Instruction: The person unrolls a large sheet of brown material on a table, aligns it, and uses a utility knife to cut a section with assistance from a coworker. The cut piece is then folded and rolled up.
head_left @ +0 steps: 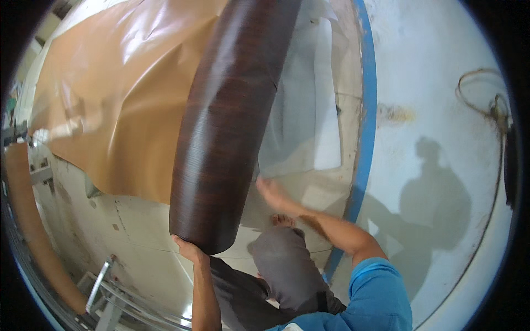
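A large roll of dark brown wood-grain sheeting (221, 132) runs from the top of the view down toward me. My left hand (190, 249) grips its near end at the lower left corner, the thumb on the outer face and the other fingers hidden behind the edge. On the roll's right side, my right hand (270, 192) is close to its lower edge and blurred by motion. I cannot tell whether it touches the roll. A tan glossy sheet (149, 116) lies spread on the floor to the left of the roll.
Right of the roll lie a clear plastic sheet (292, 110) and a white strip (327, 105). A pale wall with a blue band (369, 110) bounds the right side, where a rope (499, 118) hangs. A metal frame (110, 298) stands at the lower left.
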The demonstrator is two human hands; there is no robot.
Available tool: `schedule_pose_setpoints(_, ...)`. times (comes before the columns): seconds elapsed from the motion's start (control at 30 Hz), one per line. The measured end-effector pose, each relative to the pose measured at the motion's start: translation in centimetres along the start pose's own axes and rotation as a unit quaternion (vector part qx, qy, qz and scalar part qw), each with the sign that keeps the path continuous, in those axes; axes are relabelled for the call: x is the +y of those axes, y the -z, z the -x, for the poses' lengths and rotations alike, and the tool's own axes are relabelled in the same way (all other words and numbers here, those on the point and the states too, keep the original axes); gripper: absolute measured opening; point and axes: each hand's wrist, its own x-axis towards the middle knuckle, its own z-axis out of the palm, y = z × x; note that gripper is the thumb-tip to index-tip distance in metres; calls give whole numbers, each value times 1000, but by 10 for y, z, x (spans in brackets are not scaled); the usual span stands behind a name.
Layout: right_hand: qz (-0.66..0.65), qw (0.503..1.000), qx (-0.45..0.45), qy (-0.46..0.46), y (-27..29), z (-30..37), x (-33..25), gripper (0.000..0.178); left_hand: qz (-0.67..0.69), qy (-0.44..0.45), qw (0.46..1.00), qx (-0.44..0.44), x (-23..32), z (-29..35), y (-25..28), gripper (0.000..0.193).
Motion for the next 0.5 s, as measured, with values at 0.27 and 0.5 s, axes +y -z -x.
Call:
schedule_pose_setpoints(0.27, -323, 877, 270, 232, 166, -175, -120, 95, 122, -30, 970, -206, -17, -20, 12, 65)
schedule_pose_setpoints(0.5, -298, 850, 338, 272, 99, -155, -108, 88, 136, 14, 969, -207, -12, -32, 14, 64)
